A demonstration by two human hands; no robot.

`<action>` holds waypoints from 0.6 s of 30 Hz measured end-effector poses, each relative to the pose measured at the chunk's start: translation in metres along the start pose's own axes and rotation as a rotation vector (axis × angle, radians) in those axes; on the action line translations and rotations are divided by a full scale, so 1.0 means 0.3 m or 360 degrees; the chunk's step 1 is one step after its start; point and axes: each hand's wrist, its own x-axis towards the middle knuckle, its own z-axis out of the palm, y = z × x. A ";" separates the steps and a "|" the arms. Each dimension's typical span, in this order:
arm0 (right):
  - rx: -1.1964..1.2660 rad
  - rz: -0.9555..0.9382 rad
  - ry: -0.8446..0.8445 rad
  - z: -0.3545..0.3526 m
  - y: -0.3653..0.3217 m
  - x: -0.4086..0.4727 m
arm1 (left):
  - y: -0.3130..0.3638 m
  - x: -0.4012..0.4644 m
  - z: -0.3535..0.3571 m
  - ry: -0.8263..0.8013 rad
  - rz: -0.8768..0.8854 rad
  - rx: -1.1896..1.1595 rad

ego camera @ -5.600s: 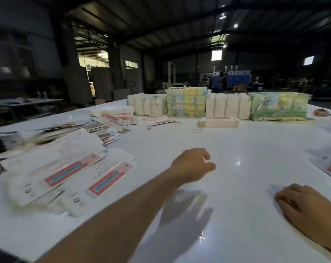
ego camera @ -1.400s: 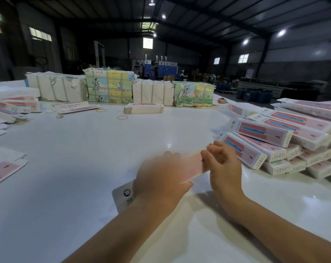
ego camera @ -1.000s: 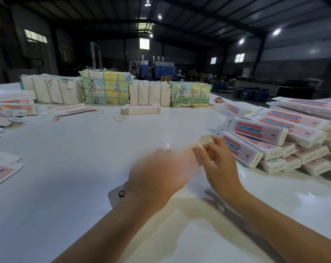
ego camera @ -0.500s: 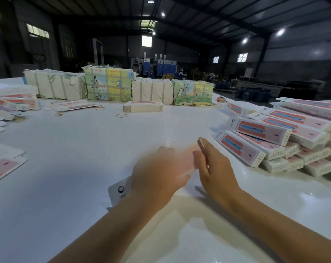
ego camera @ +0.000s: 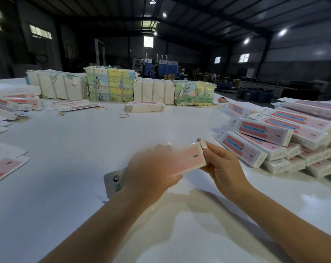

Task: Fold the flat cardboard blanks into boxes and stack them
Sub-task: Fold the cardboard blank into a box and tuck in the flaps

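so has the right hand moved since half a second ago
Yes. The right hand rose slightly and now pinches the pink cardboard box, judged against the stacked boxes.

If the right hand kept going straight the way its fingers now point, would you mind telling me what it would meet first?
The right hand points left and slightly away, so it would first meet the box it already pinches at the end flap, then probably the blurred left hand gripping the other end.

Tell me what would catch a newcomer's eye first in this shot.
Front and centre, the left hand and right hand hold a half-folded pink box above the white table. On the right lies a heap of finished boxes. Along the table's far edge stands a row of wrapped bundles.
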 end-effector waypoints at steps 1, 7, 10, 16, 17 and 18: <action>-0.0040 -0.0034 0.0002 0.003 0.000 -0.005 | -0.002 -0.002 0.000 -0.0013 -0.0004 0.0001; -0.0342 -0.0174 0.0049 0.006 0.009 -0.027 | 0.008 -0.009 -0.004 -0.0150 -0.0081 -0.0037; -0.0599 -0.0317 0.0177 0.008 0.022 -0.035 | 0.019 -0.005 -0.012 -0.0166 -0.0127 -0.0072; -0.0898 -0.0569 0.0183 0.010 0.023 -0.043 | 0.033 -0.002 -0.011 -0.0193 -0.0199 -0.0196; -0.0941 -0.0573 0.0194 0.011 0.025 -0.042 | 0.037 -0.001 -0.010 -0.0205 -0.0204 -0.0204; -0.0994 -0.0577 0.0209 0.012 0.028 -0.042 | 0.039 -0.001 -0.008 -0.0217 -0.0206 -0.0196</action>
